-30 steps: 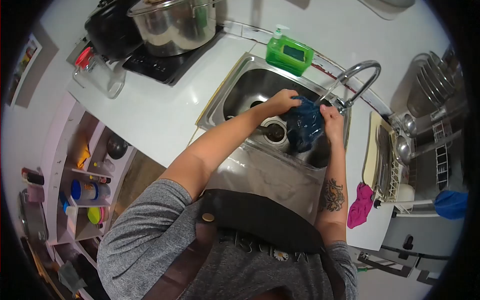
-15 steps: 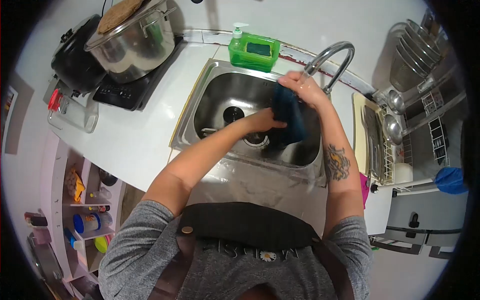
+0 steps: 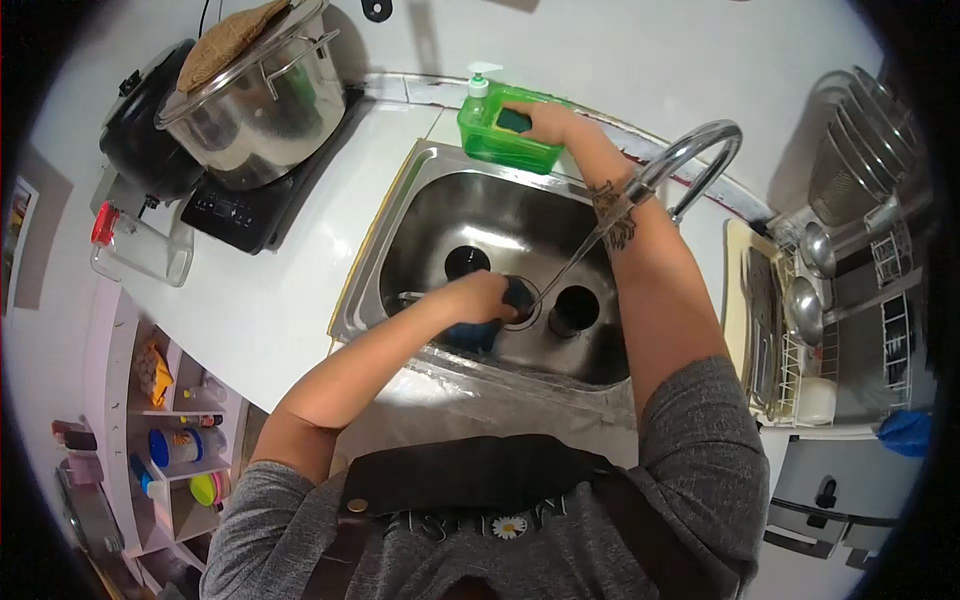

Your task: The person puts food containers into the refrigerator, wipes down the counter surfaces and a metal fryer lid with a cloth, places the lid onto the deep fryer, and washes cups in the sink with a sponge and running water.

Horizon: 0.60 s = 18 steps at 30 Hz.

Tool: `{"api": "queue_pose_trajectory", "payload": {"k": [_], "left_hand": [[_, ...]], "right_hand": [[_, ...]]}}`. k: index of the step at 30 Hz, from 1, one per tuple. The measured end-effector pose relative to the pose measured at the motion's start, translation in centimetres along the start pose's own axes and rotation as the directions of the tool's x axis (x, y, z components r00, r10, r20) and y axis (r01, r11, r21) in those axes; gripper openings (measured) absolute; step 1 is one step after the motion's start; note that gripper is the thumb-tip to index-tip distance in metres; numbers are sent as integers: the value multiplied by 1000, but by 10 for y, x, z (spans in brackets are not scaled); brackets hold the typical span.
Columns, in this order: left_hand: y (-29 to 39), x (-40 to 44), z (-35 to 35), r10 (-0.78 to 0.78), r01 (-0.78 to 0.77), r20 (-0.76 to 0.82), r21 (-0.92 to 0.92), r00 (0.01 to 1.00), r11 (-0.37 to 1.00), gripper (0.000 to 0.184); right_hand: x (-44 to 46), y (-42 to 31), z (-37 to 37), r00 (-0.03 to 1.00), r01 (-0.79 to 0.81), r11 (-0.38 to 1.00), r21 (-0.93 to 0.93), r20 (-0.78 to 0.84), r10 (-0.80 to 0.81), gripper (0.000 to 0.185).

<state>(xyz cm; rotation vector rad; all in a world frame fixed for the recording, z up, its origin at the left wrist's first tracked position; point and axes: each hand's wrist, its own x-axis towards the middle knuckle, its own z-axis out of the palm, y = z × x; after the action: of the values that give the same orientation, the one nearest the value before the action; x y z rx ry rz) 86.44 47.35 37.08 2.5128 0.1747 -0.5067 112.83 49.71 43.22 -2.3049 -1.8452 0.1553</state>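
Observation:
My left hand (image 3: 483,297) is low in the steel sink (image 3: 400,235), its fingers closed on a dark blue, cloth-like thing (image 3: 475,336) that shows below and beside the fingers. My right hand (image 3: 548,122) reaches over the back rim into a green plastic caddy (image 3: 510,152). Its fingers are closed on a dark green scrub sponge (image 3: 514,120). Two dark cups, one at the left (image 3: 467,263) and one at the right (image 3: 573,312), sit in the basin. A thin stream of water (image 3: 572,265) runs from the faucet (image 3: 700,140) between my arms.
A pump bottle (image 3: 478,95) stands in the caddy's left end. Left of the sink are a large steel pot (image 3: 265,110) on an induction cooker (image 3: 235,212) and a glass jar with a red lid (image 3: 145,245). To the right is a dish rack (image 3: 790,370) with hanging ladles (image 3: 805,300).
My right hand has let go of the blue thing and moved up and left to the sponge. My left hand has lowered the blue thing into the sink. The right dark cup now shows.

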Motion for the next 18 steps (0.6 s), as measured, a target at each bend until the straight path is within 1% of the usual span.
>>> {"api": "queue_pose_trajectory", "payload": {"k": [1, 2, 3, 5, 6, 7, 9, 10, 11, 13, 14, 15, 16, 17, 18], "left_hand": [[-4, -2, -1, -37, 37, -24, 17, 999, 999, 47], [-7, -3, -3, -55, 57, -79, 15, 995, 998, 48], [-8, -5, -6, -61, 61, -75, 7, 995, 998, 48], [-11, -8, -11, -123, 109, -109, -131, 986, 985, 46], [-19, -6, -6, -124, 84, -167, -231, 978, 969, 44], [-18, -8, -7, -141, 80, -177, -314, 974, 946, 41], [-25, -2, -5, -128, 70, -103, -444, 986, 893, 37], [-24, -2, -4, -116, 53, -131, -412, 984, 910, 30], [-22, -3, -4, -105, 46, -126, -404, 986, 914, 30], [-17, -4, -5, -153, 93, -134, -377, 979, 922, 26], [-18, -3, -3, -145, 88, -132, -369, 981, 925, 26], [-20, -1, 0, -132, 56, -168, -394, 977, 917, 26], [-22, 0, 4, -121, 25, -203, -420, 972, 907, 25], [-24, 3, 6, -117, 25, -196, -418, 974, 908, 25], [-24, 7, 5, -126, 40, -154, -468, 980, 883, 26]], "right_hand": [[1, -1, 1, 997, -56, 997, -46, 51, 58, 57], [2, -2, 2, 999, -25, 998, -61, 17, 26, 58], [7, 2, 8, 999, -22, 998, -57, 26, 23, 58], [15, 10, 19, 998, -67, 991, -112, -11, 67, 51], [17, 12, 20, 996, -74, 993, -91, -61, 69, 42], [18, 11, 19, 996, -79, 994, -78, -47, 75, 42], [19, 9, 15, 977, -188, 979, -80, -116, 178, 39], [16, 7, 16, 971, -179, 981, -73, -175, 165, 45], [14, 5, 16, 967, -193, 979, -72, -181, 178, 45], [7, -10, 9, 947, -309, 951, -6, -95, 307, 55], [10, -6, 16, 948, -253, 966, -59, -215, 235, 63], [8, -4, 15, 945, -262, 963, -57, -219, 244, 63], [4, -2, 14, 908, -189, 979, 72, -367, 202, 63], [-1, 0, 15, 843, -94, 978, 187, -507, 178, 63], [-11, 1, 6, 804, -27, 984, 177, -582, 127, 68]]}}
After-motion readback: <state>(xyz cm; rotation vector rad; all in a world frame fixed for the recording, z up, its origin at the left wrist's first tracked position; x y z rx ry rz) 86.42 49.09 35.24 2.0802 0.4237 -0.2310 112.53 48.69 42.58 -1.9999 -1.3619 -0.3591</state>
